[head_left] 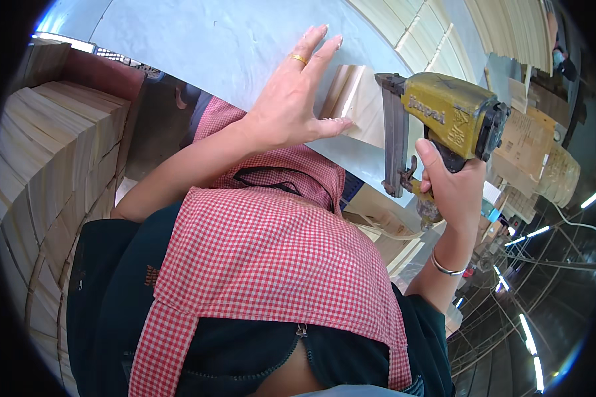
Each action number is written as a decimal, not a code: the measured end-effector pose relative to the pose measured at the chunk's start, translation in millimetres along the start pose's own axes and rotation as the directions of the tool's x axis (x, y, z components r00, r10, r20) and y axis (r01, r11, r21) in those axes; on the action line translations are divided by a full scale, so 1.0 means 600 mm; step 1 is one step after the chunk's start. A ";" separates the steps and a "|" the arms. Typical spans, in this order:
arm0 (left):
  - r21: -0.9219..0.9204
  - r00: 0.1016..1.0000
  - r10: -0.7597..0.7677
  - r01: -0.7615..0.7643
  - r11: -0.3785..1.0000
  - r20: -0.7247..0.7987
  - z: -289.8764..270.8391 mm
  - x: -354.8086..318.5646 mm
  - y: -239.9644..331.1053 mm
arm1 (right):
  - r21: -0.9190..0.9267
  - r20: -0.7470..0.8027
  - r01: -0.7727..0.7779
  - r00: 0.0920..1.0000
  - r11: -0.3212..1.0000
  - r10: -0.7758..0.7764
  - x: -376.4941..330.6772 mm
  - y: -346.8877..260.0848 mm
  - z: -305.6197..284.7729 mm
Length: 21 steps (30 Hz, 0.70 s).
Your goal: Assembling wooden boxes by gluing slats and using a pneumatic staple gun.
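Observation:
My right hand is wrapped round the grip of a yellow pneumatic nail gun, whose dark magazine points toward the work surface. The nose of the gun is beside a pale wooden piece made of boards joined at an angle. My left hand is spread with its fingers apart, just left of that piece. Its thumb reaches to the piece's near end; I cannot tell whether it presses on it. Whitish residue shows on the left fingertips. The wood lies on a light grey-blue table.
Stacks of wooden boards rise at my left. More pale boards lie across the far right of the table. Cardboard boxes stand farther right, with a hose near them. The table's near edge runs in front of my checked apron.

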State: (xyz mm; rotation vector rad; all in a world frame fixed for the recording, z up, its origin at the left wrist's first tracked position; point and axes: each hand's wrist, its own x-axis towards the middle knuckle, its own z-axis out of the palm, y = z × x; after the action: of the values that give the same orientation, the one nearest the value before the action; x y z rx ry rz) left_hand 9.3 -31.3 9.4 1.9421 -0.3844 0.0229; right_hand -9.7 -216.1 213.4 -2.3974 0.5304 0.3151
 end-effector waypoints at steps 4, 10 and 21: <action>-0.010 1.000 0.008 -0.008 1.000 -0.001 -0.001 -0.001 -0.003 | 0.017 0.014 -0.015 1.000 1.000 0.015 0.010 0.002 -0.002; -0.011 1.000 0.000 0.001 1.000 0.010 -0.004 -0.001 0.000 | -0.048 0.048 -0.068 0.996 0.997 0.071 0.021 -0.005 -0.016; 0.270 0.925 0.345 -0.377 0.886 0.161 -0.001 0.052 0.075 | -0.040 -0.137 -0.150 0.980 0.988 0.144 0.003 0.085 -0.089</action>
State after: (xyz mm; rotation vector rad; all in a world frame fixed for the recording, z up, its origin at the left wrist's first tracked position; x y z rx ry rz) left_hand 26.3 -54.3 55.8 2.1455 -0.8569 0.2313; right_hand -26.4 -287.0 224.9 -2.4445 0.7719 0.2354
